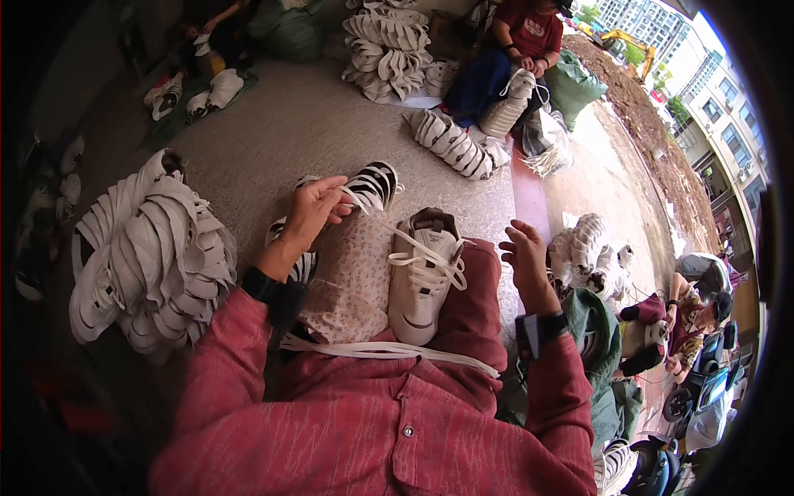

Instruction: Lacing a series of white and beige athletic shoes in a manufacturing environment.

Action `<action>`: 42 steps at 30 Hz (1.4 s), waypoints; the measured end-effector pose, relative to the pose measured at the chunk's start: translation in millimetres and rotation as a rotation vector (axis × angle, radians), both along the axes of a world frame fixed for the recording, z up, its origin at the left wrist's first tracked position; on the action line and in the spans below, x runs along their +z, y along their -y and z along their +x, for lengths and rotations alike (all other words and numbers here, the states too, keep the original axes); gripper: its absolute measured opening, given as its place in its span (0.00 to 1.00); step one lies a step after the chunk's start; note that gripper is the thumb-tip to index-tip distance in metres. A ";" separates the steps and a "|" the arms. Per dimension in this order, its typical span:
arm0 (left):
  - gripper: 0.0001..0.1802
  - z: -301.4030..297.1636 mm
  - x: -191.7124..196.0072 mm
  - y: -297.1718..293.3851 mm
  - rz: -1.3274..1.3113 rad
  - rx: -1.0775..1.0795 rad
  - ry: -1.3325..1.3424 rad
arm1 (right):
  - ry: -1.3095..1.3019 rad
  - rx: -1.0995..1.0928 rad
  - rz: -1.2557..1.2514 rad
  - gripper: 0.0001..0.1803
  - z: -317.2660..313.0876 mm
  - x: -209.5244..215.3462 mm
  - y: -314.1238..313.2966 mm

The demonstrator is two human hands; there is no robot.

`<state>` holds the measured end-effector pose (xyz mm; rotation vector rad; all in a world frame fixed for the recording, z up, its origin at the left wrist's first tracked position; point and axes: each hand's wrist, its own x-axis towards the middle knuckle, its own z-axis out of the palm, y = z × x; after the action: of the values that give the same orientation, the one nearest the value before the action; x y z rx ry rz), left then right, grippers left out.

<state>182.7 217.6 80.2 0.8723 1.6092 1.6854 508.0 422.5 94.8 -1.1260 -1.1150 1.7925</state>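
Note:
A pale sneaker (418,302) lies on my lap, toe toward me, white lace threaded loosely through its eyelets. Off to its upper left, my left hand (310,217) pinches a white shoelace (376,217) that runs back to the shoe. My right hand (529,256) is raised to the right of the sneaker, fingers apart and nothing visible in them. Flower-patterned cloth (347,281) covers my left leg. Several loose white laces (389,350) stretch across my lap. Beyond the cloth sits a dark shoe piece with white bands (374,183).
A large stack of white shoe uppers (153,256) stands at my left. More nested uppers (457,145) lie ahead, near a seated person (529,41) handling a similar stack. Further uppers (589,248) and green sacking (600,331) are at my right. Another person (686,322) sits beyond.

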 end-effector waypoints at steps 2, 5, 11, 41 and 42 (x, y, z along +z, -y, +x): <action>0.23 7.8 2.3 -5.8 0.056 -0.034 0.093 | 0.149 0.127 0.390 0.11 -10.5 9.1 14.5; 0.20 17.1 7.1 -12.2 0.181 -0.038 0.283 | 0.307 0.475 0.591 0.07 -35.3 20.5 35.3; 0.15 21.7 7.2 -18.6 0.236 -0.072 0.377 | 0.549 0.759 0.997 0.09 -67.0 14.6 44.7; 0.18 65.5 14.3 -0.1 -0.195 -0.476 -0.124 | 0.389 0.843 1.001 0.09 -89.6 9.3 47.0; 0.18 66.2 14.1 -1.6 -0.193 -0.477 -0.124 | 0.369 0.844 0.947 0.08 -89.2 8.9 48.2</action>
<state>248.8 219.2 94.3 1.1682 1.4644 1.1470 418.8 374.3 103.7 -0.3896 -2.5613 1.2412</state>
